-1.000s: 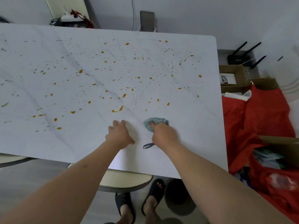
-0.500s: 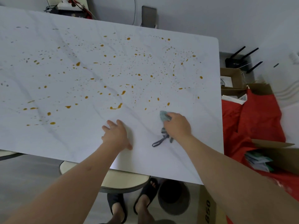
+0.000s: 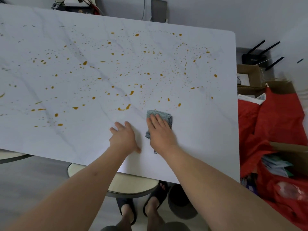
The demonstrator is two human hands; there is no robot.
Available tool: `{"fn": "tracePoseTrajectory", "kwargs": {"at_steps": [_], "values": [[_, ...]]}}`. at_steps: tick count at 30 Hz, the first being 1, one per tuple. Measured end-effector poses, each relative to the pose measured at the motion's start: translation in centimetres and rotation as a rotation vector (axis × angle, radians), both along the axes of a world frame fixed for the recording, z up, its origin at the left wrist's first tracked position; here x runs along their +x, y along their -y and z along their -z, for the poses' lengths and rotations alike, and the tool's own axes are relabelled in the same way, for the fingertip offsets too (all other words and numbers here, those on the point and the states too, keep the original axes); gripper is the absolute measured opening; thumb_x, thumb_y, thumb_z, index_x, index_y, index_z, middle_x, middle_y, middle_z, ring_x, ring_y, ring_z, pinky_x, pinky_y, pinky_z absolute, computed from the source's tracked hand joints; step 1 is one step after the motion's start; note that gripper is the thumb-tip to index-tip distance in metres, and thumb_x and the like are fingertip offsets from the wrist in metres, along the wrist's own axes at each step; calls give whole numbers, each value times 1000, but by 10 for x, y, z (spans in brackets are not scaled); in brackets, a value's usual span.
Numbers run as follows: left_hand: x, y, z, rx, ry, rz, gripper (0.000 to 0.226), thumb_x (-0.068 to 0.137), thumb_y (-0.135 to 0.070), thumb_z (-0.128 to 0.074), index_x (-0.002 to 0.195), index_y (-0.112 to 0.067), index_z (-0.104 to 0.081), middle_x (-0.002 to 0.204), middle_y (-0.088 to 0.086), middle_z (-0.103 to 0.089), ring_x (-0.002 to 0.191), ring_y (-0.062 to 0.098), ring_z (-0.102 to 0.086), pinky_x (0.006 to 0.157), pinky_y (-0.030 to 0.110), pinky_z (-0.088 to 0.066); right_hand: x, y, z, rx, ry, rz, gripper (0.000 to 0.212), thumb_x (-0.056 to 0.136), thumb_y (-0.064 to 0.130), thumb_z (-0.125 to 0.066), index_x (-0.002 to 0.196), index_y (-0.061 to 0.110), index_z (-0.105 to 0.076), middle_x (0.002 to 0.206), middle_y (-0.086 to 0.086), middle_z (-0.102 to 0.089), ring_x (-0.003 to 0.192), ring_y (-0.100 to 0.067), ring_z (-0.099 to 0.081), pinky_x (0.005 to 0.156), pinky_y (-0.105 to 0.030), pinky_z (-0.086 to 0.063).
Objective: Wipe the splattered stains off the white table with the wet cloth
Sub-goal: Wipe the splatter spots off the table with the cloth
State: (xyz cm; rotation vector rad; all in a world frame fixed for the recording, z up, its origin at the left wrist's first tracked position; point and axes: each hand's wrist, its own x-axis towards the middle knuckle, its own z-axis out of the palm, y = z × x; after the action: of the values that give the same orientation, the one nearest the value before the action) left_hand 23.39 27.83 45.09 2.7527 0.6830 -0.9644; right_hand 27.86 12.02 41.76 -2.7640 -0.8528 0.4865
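- The wet cloth [image 3: 159,116] lies flat on the white table [image 3: 200,139], near its near edge and right of the middle; its long axis runs from near-left to far-right, and the far end points toward the stains [image 3: 124,108].
- The right hand [image 3: 160,132] presses on the cloth with straight fingers laid together.
- The left hand [image 3: 124,137] rests flat on the table just left of the cloth, fingers spread.
- Orange stains cover the far and left parts of the table.
- At the right, a cardboard box [image 3: 250,77] holds a white thing I cannot identify; a red cloth [image 3: 275,117] lies beside it.
- A stool [image 3: 133,185] stands under the near edge.
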Motion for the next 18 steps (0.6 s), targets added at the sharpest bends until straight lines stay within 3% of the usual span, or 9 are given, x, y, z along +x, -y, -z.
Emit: {"fn": "tracePoseTrajectory", "kwargs": {"at_steps": [3,6,8,10,14,16,18], "values": [[-1,-1,-1,-12,1,5,144,52,-53,-94,154,-10,-3,157,28,-4,141,52,-16,99,55,-50,10,27,2,-28,-6,79,71,93,16,-43,160,12,-19,168,-5,-12,155,-25,-4,124,-43,-10],[0,-1,-1,-6,4,3,143,51,-54,-94,153,-10,-5,154,27,-8,138,50,-20,97,54,-51,21,64,6,27,34,165,70,81,16,-47,150,7,-43,158,-13,-38,148,-33,-31,117,-51,-31],[0,0,-1,-2,0,0,143,51,-54,-94,153,-9,-5,153,26,-9,137,50,-22,96,53,-52,28,94,11,29,69,202,65,80,14,-55,145,4,-50,152,-16,-46,143,-37,-40,114,-52,-36],[0,0,0,-4,3,1,143,50,-54,-94,153,-9,-6,153,26,-9,137,50,-22,96,53,-52,38,128,10,7,111,280,66,82,8,-65,145,2,-48,153,-18,-45,143,-38,-38,116,-51,-33],[0,0,1,8,16,-6,140,49,-53,-95,152,-8,-10,150,25,-12,135,49,-24,93,52,-53,54,162,5,-71,80,476,68,86,1,-58,152,3,-38,159,-17,-35,149,-37,-25,123,-43,-20],[1,0,1,6,7,-12,141,50,-52,-96,153,-8,-9,152,26,-11,137,50,-22,94,53,-53,50,140,1,-49,92,547,60,87,6,-55,146,-2,-43,152,-20,-42,144,-39,-32,120,-43,-26],[2,0,2,0,2,-7,143,51,-53,-95,154,-7,-7,154,27,-10,138,51,-21,96,54,-52,37,101,-3,1,97,470,57,85,16,-49,140,-2,-49,146,-19,-49,138,-39,-38,116,-45,-32]]}}
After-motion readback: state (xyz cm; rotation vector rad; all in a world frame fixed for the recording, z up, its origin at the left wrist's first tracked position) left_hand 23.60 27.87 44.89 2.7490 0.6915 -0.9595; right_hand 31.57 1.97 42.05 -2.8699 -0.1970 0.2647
